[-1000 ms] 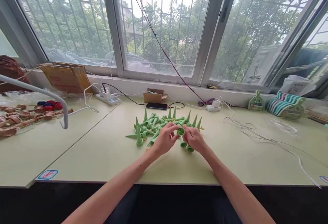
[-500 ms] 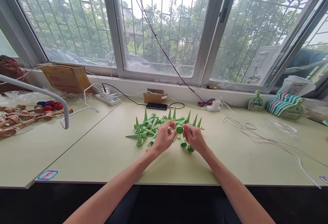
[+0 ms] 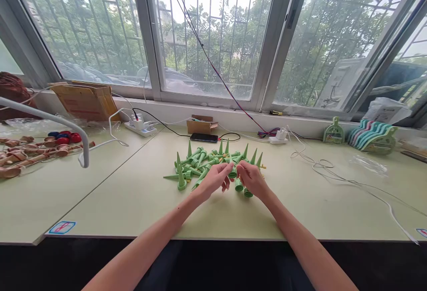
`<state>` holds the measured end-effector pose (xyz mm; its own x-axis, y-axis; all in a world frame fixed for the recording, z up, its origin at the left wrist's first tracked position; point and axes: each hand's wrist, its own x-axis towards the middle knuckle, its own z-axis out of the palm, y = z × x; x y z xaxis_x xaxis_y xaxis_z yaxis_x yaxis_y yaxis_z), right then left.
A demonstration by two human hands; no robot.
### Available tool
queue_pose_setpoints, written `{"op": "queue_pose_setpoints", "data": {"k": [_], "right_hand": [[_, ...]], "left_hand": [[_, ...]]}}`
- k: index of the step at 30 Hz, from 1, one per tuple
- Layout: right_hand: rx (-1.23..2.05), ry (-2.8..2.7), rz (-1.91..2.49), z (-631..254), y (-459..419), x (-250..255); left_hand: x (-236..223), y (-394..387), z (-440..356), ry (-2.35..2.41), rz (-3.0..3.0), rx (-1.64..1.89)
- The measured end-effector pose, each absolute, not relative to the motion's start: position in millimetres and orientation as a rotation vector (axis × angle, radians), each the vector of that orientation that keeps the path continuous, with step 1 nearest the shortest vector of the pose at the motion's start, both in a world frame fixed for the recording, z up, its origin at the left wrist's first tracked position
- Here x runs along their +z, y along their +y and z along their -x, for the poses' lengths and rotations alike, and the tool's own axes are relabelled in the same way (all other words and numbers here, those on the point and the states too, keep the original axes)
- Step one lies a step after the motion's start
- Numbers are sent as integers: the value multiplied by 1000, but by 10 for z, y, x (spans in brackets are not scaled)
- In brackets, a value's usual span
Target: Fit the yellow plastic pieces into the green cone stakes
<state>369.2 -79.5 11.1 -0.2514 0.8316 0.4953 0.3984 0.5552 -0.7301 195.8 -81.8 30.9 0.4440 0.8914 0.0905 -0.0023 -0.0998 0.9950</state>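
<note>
Between my hands, just above the pile, is a green plastic watering spike (image 3: 232, 173), its open, ring-shaped end tilted toward me. My left hand (image 3: 215, 179) grips it from the left, thumb on top and the other fingers curled below. At its right side my right hand (image 3: 252, 179) is closed in a pinch; whatever its fingertips hold is hidden. Several more green spikes lie heaped behind and left of my hands. One upright spike (image 3: 181, 180) stands at the pile's left edge. Under my right hand rest two spikes with open ends facing me. Small yellow pieces (image 3: 263, 166) show beside the pile.
A phone (image 3: 204, 137) and a small cardboard box (image 3: 202, 125) are behind the pile. Power strips (image 3: 142, 129) and loose cables (image 3: 320, 166) lie around. Wooden toys (image 3: 30, 153) are at left, small dustpans (image 3: 372, 135) at right. A white metal arm (image 3: 85, 144) reaches in from the left.
The spike in my hands has dipped slightly and tilted, its open end turning downward. My left hand has closed in over it, thumb now on top. My right hand stays nearly in place.
</note>
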Motion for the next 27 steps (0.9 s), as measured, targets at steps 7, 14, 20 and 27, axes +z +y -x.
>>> {"op": "queue_pose_setpoints", "data": {"k": [7, 14, 20, 27], "right_hand": [[615, -1877, 991, -3698, -786, 70], [643, -1857, 985, -3700, -769, 43], [666, -1825, 986, -3695, -770, 43], [652, -1841, 1024, -3686, -787, 61]], "left_hand": [[239, -792, -1933, 821, -1563, 974], [276, -842, -1936, 848, -1693, 1012], [255, -851, -1942, 871, -1778, 1061], [198, -816, -1952, 874, -1945, 1175]]}}
